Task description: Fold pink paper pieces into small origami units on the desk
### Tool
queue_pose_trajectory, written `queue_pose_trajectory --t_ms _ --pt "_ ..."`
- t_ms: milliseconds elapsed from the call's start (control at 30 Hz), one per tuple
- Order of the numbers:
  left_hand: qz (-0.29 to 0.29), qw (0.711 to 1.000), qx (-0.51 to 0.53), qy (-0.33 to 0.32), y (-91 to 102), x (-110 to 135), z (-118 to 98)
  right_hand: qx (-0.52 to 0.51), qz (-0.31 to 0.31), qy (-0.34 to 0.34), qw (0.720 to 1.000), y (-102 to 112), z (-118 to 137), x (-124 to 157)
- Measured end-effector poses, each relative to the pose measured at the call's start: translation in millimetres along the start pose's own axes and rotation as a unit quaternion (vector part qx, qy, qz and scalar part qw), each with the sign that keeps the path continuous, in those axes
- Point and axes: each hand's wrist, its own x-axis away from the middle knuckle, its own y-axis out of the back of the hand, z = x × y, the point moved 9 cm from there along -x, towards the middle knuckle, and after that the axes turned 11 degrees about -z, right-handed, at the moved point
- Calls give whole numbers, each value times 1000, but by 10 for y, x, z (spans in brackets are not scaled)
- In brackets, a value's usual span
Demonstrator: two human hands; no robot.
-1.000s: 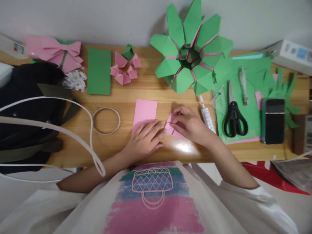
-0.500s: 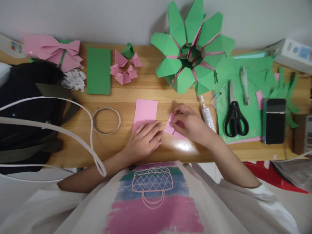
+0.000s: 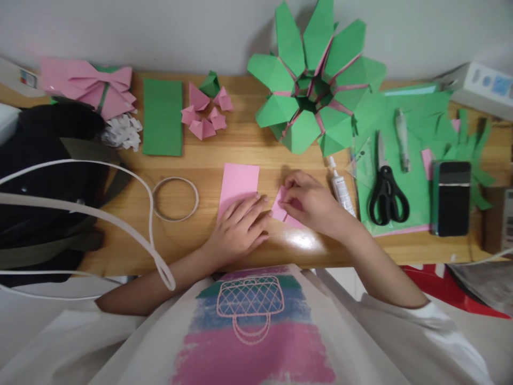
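My left hand [image 3: 239, 227] lies palm down with its fingers stretched out over the near end of a flat pink paper rectangle [image 3: 239, 182]. To its right, my right hand [image 3: 310, 203] is closed in a pinch on a smaller folded piece of pink paper [image 3: 278, 210], which rests on the wooden table. A crease or slit shows in that piece, and part of it is hidden under the fingers. Just right of this hand lies a white glue tube [image 3: 342, 191] with its nozzle pointing away from me.
A large green and pink paper flower [image 3: 298, 128] stands at the back. Small folded pink pieces [image 3: 202, 128] and a green paper stack [image 3: 162, 117] lie left of it. Black scissors [image 3: 387, 195] and a phone [image 3: 451, 200] are at right. A tape ring [image 3: 157, 207] and white cables [image 3: 132, 229] lie left.
My left hand has shifted slightly to the right, its fingers nearer the small pink piece. My right hand keeps its pinch in nearly the same place.
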Motion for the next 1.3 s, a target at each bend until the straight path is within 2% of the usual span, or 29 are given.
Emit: queue_pose_trajectory --t_ms 200,500,600,700,767,833,1033,1167,1300 --pt "17 998 -41 -46 -17 -49 -66 11 10 1 1000 -24 14 -7" --pt "-8 990 -68 -127 8 -63 -140 22 -5 19 1000 8 17 -16" --pt "3 987 -72 -144 -10 -44 -150 66 -45 38 996 75 98 56" --pt "11 987 -72 -144 -24 -32 -130 191 -123 76 971 131 251 255" --pt "14 987 -72 -140 -32 -26 -115 239 -148 111 953 66 360 430" --pt "19 987 -76 -139 -43 -20 -111 252 -151 125 948 -40 401 577" --pt "30 985 -89 -145 -60 -21 -121 245 -179 108 947 -165 367 751" --pt "29 988 -62 -138 -41 -35 -109 289 -192 76 935 -155 324 785" --pt "30 987 -54 -148 -32 -36 -114 316 -232 44 919 -101 289 840"
